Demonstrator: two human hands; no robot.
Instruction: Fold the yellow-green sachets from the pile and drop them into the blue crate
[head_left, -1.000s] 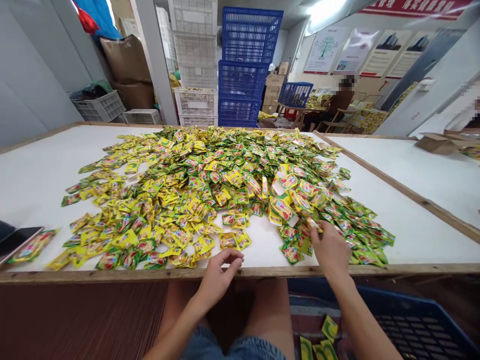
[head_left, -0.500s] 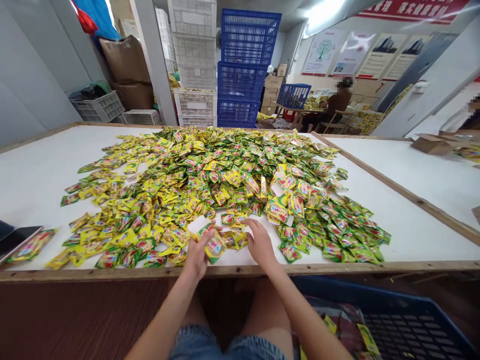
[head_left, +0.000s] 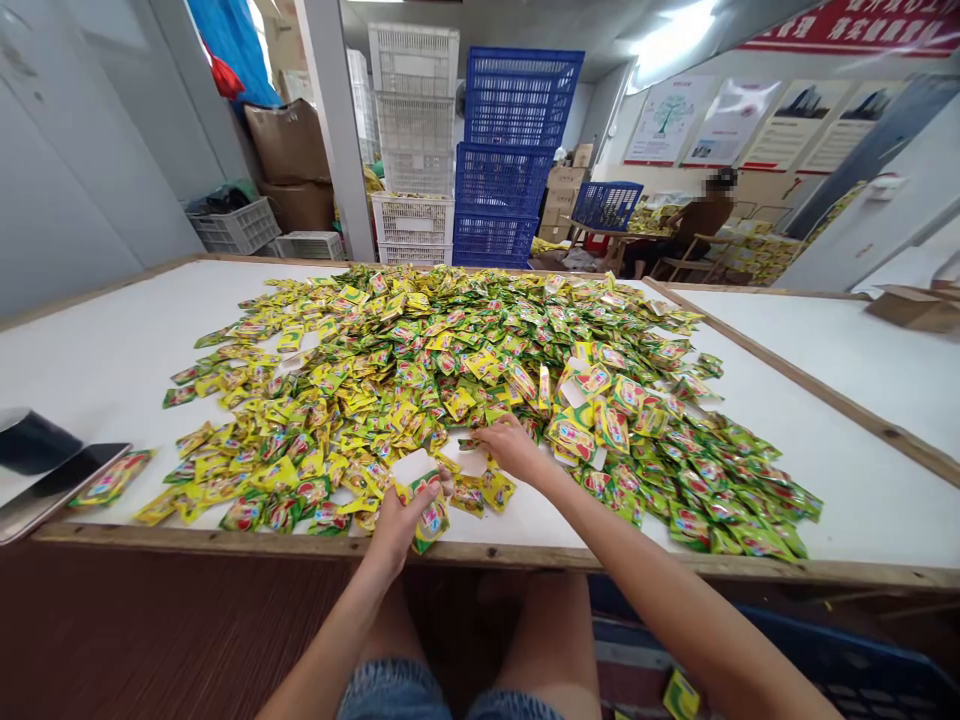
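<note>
My left hand (head_left: pixel 399 522) is wrapped round a small yellow-and-green printed box (head_left: pixel 431 520) near the table's front edge. The box's white flap (head_left: pixel 414 465) stands open at the top. To the right of it, my right hand (head_left: pixel 514 450) is at the near side of the heap of small yellow and green packets (head_left: pixel 420 370). Its fingers are pinched on a small packet (head_left: pixel 469 443), partly covered by the fingertips. More printed boxes (head_left: pixel 574 435), some with white flaps showing, lie among the packets to the right of my right hand.
A phone (head_left: pixel 82 480) and a dark cup-like object (head_left: pixel 34 440) lie at the left. A wooden strip (head_left: pixel 810 375) divides the white table at right. Below the edge is a blue crate (head_left: pixel 862 660). Behind stand stacked crates (head_left: pixel 510 150); a person (head_left: pixel 705 215) sits farther back.
My right hand went from the right-hand packets to the middle, then to the heap's near side. My left hand, empty at first, took hold of the box. The view shifted slightly.
</note>
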